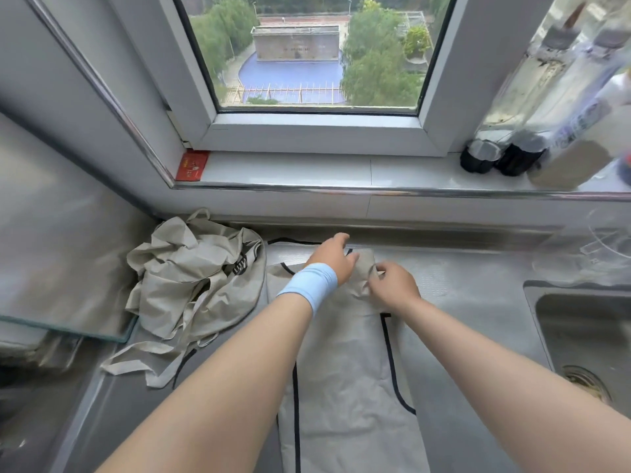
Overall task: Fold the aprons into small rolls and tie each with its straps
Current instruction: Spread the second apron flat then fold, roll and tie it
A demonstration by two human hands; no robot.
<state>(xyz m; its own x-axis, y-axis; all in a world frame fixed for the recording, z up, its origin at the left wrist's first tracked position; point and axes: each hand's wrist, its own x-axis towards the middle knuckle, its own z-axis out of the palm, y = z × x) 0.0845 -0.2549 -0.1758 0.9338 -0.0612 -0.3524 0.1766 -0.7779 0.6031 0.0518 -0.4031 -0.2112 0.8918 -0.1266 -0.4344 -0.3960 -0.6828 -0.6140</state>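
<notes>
The right hand's fingertips (378,270) pinch a puckered fold at the far end of a beige apron (341,370). The left hand's fingers (341,239) curl down over that same end and grip the cloth just beside them. The right hand (396,286) is bare and the left hand (333,259) wears a pale blue wristband (309,285). The apron lies left of the sink (580,322) on a steel counter (478,302). It is folded lengthwise into a long narrow strip, with black piping along its edges, and runs from the hands back toward the person. Farther left of the sink sits a crumpled heap of beige aprons (191,278), with loose straps trailing from it. The sink is a steel basin holding only a round drain strainer (585,384). Behind the sink, on the white windowsill (307,172), stand clear bottles (512,114). Two have a dark layer at the bottom and one a tan layer, but they are too blurred to tell more.
</notes>
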